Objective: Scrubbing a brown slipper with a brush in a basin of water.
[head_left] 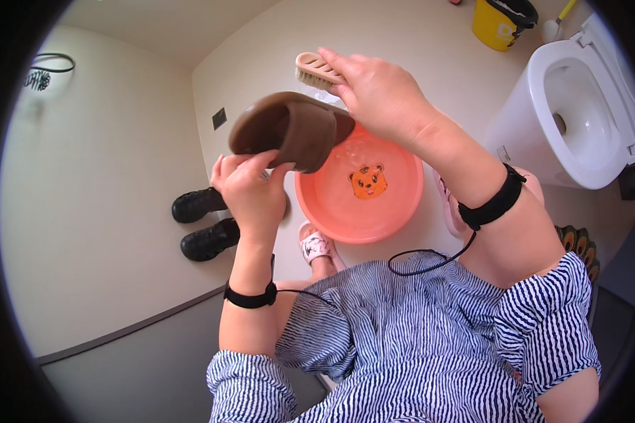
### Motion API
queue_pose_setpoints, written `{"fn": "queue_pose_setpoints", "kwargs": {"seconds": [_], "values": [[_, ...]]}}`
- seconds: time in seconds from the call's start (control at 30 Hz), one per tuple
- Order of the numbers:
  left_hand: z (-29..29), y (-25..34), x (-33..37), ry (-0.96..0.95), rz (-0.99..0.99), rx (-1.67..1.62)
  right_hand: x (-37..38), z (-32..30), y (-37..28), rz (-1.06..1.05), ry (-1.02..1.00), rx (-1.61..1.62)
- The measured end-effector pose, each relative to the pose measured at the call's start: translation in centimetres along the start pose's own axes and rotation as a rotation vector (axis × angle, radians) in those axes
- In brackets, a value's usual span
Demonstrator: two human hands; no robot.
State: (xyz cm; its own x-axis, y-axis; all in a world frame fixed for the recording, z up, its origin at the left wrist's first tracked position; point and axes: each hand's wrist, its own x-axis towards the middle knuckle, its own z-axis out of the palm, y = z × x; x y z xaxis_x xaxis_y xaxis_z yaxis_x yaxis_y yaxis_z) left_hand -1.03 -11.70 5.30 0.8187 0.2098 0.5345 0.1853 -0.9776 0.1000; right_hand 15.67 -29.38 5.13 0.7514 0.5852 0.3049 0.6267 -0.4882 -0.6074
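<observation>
My left hand grips a brown slide slipper by its near side, holding it tilted in the air over the left rim of a pink basin. In my right hand is a scrub brush with a pale slotted back and light bristles that face down. The brush is up beyond the slipper and apart from it. Water shows in the basin, whose bottom bears an orange cartoon animal face.
To the left stand black shoes by the wall. A white toilet with its lid up is at the right, and a yellow bucket stands behind it. My feet in pink slippers flank the basin. Black cables hang from bands on both forearms.
</observation>
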Motion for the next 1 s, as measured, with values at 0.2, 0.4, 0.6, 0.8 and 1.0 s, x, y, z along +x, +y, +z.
{"fn": "queue_pose_setpoints", "kwargs": {"seconds": [0.2, 0.4, 0.6, 0.8, 1.0], "values": [[1.6, 0.2, -0.2, -0.084, 0.056, -0.019, 0.2, -0.2, 0.0, -0.090, 0.058, 0.069], [3.5, 0.5, -1.0, -0.157, -0.005, -0.071, 0.1, -0.1, 0.4, -0.094, 0.103, 0.042], [4.2, 0.2, -1.6, -0.218, -0.015, -0.107, 0.4, 0.3, 0.4, -0.073, 0.070, 0.134], [4.4, -0.6, -1.2, -0.213, -0.139, -0.171, 0.4, 0.2, 0.1, -0.063, 0.025, 0.141], [4.6, -0.8, -1.1, -0.235, -0.162, -0.175, 0.6, 0.2, 0.2, -0.044, 0.015, 0.117]]}}
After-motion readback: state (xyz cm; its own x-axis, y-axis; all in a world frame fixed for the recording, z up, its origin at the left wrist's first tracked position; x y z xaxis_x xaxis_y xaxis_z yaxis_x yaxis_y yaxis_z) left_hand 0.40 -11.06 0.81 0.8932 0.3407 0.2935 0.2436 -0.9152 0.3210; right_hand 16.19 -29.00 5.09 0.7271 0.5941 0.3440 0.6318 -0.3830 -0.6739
